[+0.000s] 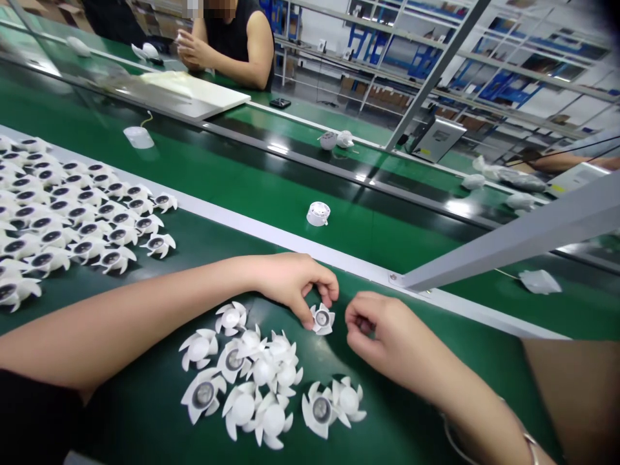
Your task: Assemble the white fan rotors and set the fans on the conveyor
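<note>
My left hand (298, 281) pinches a small white fan impeller (322, 318) between thumb and fingertips, just above the green bench mat. My right hand (382, 329) is curled beside it, a few centimetres to the right, with its fingertips pressed on something small I cannot make out. Below both hands lies a loose heap of white impellers (264, 378), some face up with a dark metal hub showing, some face down.
Several impellers stand in neat rows (72, 219) at the left. A green conveyor belt (252, 187) runs behind, carrying white round housings (318, 213). A grey metal strut (513, 242) crosses at right. Another person's arms (227, 48) rest on the far side.
</note>
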Available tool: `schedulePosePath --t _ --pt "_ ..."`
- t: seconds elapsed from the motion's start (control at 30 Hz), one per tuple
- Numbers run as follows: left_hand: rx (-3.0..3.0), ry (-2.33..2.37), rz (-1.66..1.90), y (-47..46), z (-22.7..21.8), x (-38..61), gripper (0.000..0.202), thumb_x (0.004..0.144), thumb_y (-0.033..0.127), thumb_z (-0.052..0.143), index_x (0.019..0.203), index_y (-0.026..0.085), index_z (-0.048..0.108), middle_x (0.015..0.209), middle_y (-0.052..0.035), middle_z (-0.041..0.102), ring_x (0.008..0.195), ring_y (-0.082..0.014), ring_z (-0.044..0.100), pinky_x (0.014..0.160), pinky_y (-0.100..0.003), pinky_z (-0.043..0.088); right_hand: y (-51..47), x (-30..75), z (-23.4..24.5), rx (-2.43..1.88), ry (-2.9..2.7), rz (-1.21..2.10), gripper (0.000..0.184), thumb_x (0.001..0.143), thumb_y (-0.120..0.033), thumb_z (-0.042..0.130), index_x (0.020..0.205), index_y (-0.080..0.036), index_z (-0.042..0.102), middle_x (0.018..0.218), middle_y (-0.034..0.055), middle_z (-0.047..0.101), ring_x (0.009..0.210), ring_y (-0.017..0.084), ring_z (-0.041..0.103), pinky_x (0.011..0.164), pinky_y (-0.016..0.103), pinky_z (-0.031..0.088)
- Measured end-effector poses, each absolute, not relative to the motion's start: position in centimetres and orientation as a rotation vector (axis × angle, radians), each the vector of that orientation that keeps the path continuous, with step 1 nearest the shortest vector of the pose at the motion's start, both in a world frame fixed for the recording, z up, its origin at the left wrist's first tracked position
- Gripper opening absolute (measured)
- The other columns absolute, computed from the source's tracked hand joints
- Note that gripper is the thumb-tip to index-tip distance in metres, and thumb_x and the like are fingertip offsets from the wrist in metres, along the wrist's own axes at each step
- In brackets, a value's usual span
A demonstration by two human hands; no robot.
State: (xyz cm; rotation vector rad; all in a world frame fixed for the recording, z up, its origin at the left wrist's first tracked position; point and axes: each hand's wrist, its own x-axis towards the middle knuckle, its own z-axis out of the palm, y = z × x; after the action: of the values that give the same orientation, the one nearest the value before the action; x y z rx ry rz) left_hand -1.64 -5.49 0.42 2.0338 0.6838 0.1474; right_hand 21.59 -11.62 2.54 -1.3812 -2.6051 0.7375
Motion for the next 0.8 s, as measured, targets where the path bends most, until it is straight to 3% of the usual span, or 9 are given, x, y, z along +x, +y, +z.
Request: schedulePosePath --t 0.17,0.43,0.63,0.8 --pt "2.072 0.685 0.177 -5.5 0.1 -1.5 0.050 0.059 0.034 0.090 0.104 0.027 0.068 0.099 0.0048 0.072 0.066 -0.0098 0.055 0.057 -0.023 0.035 -12.2 19.9 1.2 -1.149 -2.516 0.760 0.012 0.081 -0.010 0.055 0.077 -0.019 0.061 0.079 0.0005 0.060 0.069 0.012 0.056 0.063 0.024 0.042" --pt "2.146 0.719 0.180 -5.6 0.1 -1.5 0.050 0.057 0.038 0.090 0.101 0.027 0.068 0.078 0.0071 0.066 0.060 -0.0094 0.054 0.057 -0.023 0.035 -13.1 18.9 -0.1 -1.131 -2.722 0.084 0.014 0.087 -0.015 0.055 0.090 -0.015 0.068 0.088 0.0062 0.066 0.073 0.021 0.063 0.063 0.032 0.045" --pt "2.135 0.693 0.211 -5.7 0.0 -1.5 0.047 0.058 0.034 0.089 0.099 0.026 0.067 0.092 0.0069 0.071 0.065 -0.0093 0.055 0.057 -0.023 0.036 -13.5 18.6 0.1 -1.050 -2.758 -0.109 0.010 0.084 -0.012 0.059 0.089 -0.015 0.067 0.084 0.0060 0.066 0.073 0.021 0.062 0.062 0.031 0.043" --pt "2.124 0.668 0.248 -5.8 -0.1 -1.5 0.045 0.058 0.028 0.089 0.098 0.024 0.067 0.100 0.0062 0.074 0.064 -0.0081 0.055 0.059 -0.023 0.037 -14.9 18.1 -0.2 -0.923 -2.758 -0.382 0.016 0.080 -0.003 0.055 0.076 -0.017 0.062 0.069 0.0047 0.058 0.061 0.019 0.053 0.056 0.033 0.034"
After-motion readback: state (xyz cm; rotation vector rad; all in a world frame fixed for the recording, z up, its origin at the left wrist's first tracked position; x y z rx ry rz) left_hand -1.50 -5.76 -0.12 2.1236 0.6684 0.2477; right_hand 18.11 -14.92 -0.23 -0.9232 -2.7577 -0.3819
